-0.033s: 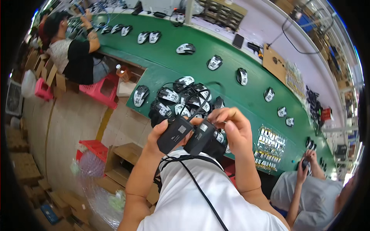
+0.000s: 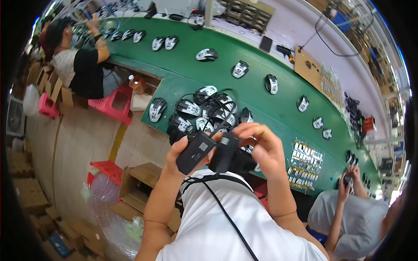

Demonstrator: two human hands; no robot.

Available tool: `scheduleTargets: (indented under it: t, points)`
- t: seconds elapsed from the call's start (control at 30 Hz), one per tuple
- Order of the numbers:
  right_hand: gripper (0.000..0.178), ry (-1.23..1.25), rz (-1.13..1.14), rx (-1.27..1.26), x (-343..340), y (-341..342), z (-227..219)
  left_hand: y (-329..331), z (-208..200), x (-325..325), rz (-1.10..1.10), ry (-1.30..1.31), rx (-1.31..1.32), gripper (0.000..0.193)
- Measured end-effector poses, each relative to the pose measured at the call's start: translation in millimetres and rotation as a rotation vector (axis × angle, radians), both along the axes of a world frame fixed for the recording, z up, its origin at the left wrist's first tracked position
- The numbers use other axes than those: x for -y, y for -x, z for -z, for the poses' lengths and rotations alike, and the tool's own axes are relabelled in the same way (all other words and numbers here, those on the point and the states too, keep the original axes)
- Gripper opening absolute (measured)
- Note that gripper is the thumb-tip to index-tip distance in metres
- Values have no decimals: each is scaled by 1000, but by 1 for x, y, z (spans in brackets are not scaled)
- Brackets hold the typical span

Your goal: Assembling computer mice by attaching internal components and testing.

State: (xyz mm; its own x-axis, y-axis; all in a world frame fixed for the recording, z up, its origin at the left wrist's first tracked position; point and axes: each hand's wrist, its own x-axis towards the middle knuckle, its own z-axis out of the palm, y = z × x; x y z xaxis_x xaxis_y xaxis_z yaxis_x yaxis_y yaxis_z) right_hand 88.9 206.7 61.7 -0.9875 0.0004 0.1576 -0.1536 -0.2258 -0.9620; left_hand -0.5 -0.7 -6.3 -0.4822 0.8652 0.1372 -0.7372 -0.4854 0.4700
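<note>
From the head view, the second dark box turns slightly and the right hand shifts its fingers; the left hand's grip closes round a black box, seemingly to steady it, near mice heaped on the green bench; it's slim, pale-labelled; the right grip curls half-open, its hold impossible to tell.

2 black blocks look matt plastic; green bench, smooth; white shirt, cloth.

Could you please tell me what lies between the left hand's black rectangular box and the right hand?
In the head view, a second black, boxy object lies there.
</note>
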Motion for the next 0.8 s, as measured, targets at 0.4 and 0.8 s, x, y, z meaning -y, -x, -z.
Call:
scheduleTargets:
  t: [0.4, 0.8]
  points:
    - [42, 220, 404, 162, -8, -41, -5, 28, -25, 13, -81, 89, -84, 63]
    - [37, 792, -15, -553, -96, -50, -75, 73, -106, 94, -567, -486, -174, 36]
